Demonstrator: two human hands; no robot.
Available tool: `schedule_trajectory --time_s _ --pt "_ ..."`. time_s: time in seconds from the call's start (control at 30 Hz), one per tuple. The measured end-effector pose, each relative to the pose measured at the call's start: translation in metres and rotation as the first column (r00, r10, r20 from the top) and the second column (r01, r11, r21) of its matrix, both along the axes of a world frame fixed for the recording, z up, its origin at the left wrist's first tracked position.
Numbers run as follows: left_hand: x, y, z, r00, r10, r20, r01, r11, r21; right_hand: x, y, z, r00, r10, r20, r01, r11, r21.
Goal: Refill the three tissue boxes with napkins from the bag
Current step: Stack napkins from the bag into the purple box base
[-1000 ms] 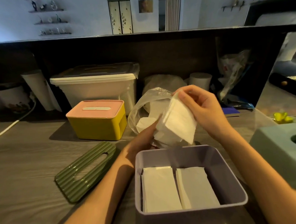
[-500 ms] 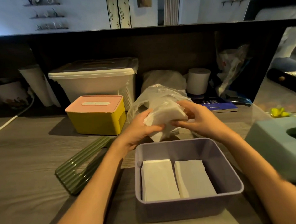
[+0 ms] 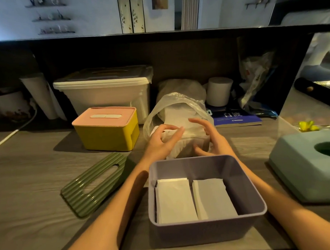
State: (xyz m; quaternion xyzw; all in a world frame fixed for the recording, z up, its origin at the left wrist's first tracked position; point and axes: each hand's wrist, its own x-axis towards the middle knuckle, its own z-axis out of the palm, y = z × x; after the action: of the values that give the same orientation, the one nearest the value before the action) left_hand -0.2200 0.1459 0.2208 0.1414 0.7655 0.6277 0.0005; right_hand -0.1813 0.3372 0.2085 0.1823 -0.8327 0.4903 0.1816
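Observation:
A clear plastic bag (image 3: 178, 103) of white napkins lies on the wooden table behind an open purple tissue box (image 3: 205, 165). Two flat napkin stacks (image 3: 175, 199) lie side by side inside that box. My left hand (image 3: 159, 142) and my right hand (image 3: 211, 142) hover at either side of a napkin bundle (image 3: 187, 142) resting at the bag's mouth, fingers spread and loosely curved, gripping nothing. The box's green ribbed lid (image 3: 95, 185) lies to the left. A yellow tissue box with a pink lid (image 3: 106, 130) stands behind it. At the right edge sits a pale teal tissue box (image 3: 302, 168).
A white lidded storage bin (image 3: 105, 91) stands at the back beside a paper roll (image 3: 218, 91), a blue book (image 3: 237, 118) and another plastic bag (image 3: 256, 78). A white cable (image 3: 13, 132) runs along the far left. A dark wall closes the table's back.
The napkin bundle went from raised in my right hand down to the bag's mouth. Both hands then let go of it and spread their fingers.

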Motion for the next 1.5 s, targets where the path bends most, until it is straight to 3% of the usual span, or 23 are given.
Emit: schedule_trajectory --time_s 0.1,0.27,0.4,0.5,0.67,0.77,0.83,0.9,1.03,1.13,1.3,1.37,1.5 --pt "0.002 0.014 -0.005 0.986 0.141 0.09 -0.151 0.982 0.114 -0.001 0.0 0.0 0.998 0.027 -0.059 -0.024 0.998 0.058" --pt "0.001 0.021 -0.007 0.98 0.161 0.118 -0.184 0.96 0.212 -0.001 -0.001 -0.005 0.999 -0.05 0.003 0.049 0.991 0.126" --pt "0.004 0.026 -0.009 0.977 0.156 0.147 -0.19 0.947 0.259 -0.002 -0.005 -0.005 0.996 -0.032 0.08 0.033 0.999 -0.009" --pt "0.004 0.028 -0.008 0.981 0.175 0.084 -0.192 0.943 0.272 0.004 -0.006 -0.004 0.999 0.02 0.028 -0.018 0.998 -0.063" --pt "0.0 0.029 -0.013 0.961 0.265 0.075 -0.275 0.941 0.197 0.002 -0.007 -0.003 0.996 -0.086 0.011 0.081 0.963 0.259" --pt "-0.002 0.027 -0.013 0.953 0.296 0.064 -0.303 0.931 0.202 0.003 -0.006 -0.006 0.989 -0.135 0.054 0.112 0.942 0.316" --pt "-0.001 0.028 -0.011 0.956 0.27 0.11 -0.289 0.93 0.227 0.004 -0.006 -0.007 0.986 -0.153 0.069 0.13 0.956 0.265" --pt "0.001 0.032 -0.01 0.961 0.225 0.16 -0.259 0.934 0.245 0.004 -0.009 -0.008 0.988 -0.113 0.107 0.102 0.989 0.105" --pt "0.004 0.036 -0.012 0.97 0.238 0.054 -0.244 0.934 0.262 0.003 -0.018 -0.009 0.996 0.027 0.084 -0.014 0.988 -0.153" --pt "0.002 0.035 -0.015 0.969 0.247 -0.006 -0.236 0.934 0.269 0.002 -0.019 -0.008 0.999 0.038 0.03 -0.034 0.992 -0.118" --pt "-0.004 0.03 -0.017 0.939 0.342 0.022 -0.336 0.907 0.252 -0.001 -0.013 -0.008 0.999 -0.031 0.043 0.023 0.986 0.163" --pt "-0.004 0.029 -0.014 0.939 0.339 0.053 -0.341 0.905 0.256 -0.002 -0.014 -0.01 0.996 -0.045 0.082 0.033 0.989 0.144" --pt "0.003 0.033 -0.012 0.959 0.267 0.095 -0.283 0.918 0.278 0.001 -0.02 -0.008 0.989 -0.023 0.149 0.036 0.995 -0.088"
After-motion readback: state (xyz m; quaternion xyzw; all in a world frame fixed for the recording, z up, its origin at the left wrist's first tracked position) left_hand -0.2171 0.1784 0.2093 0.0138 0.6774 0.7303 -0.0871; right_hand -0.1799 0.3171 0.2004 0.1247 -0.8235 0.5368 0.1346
